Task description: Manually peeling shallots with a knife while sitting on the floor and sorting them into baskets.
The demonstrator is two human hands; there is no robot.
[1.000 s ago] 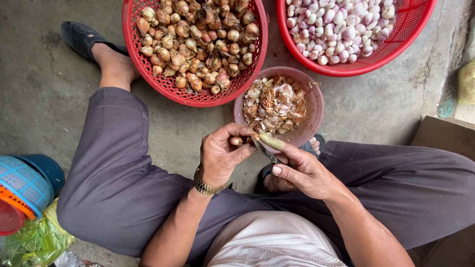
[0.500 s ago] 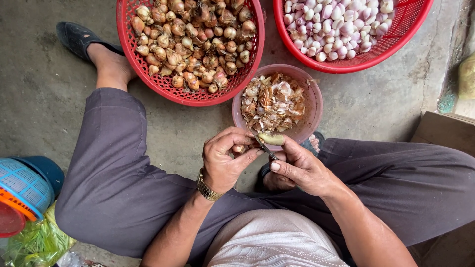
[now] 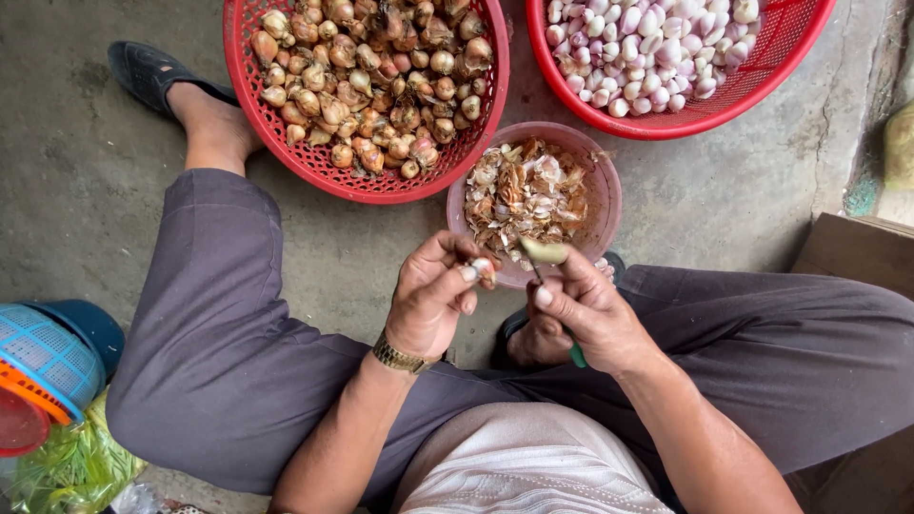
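My left hand pinches a small shallot between thumb and fingertips, just over the near rim of a pink bowl filled with papery skins. My right hand grips a small knife with a green handle; its blade points up toward the shallot, and a piece of peel rests on the thumb. A gold watch is on my left wrist. The two hands almost touch.
A red basket of unpeeled brown shallots sits ahead on the left, a second red basket of peeled pale shallots on the right. A blue and orange container and green bag lie at far left, cardboard at right.
Both hands have shifted slightly toward the pink bowl. The left hand has turned the shallot, and a strip of peel now sits on the right thumb.
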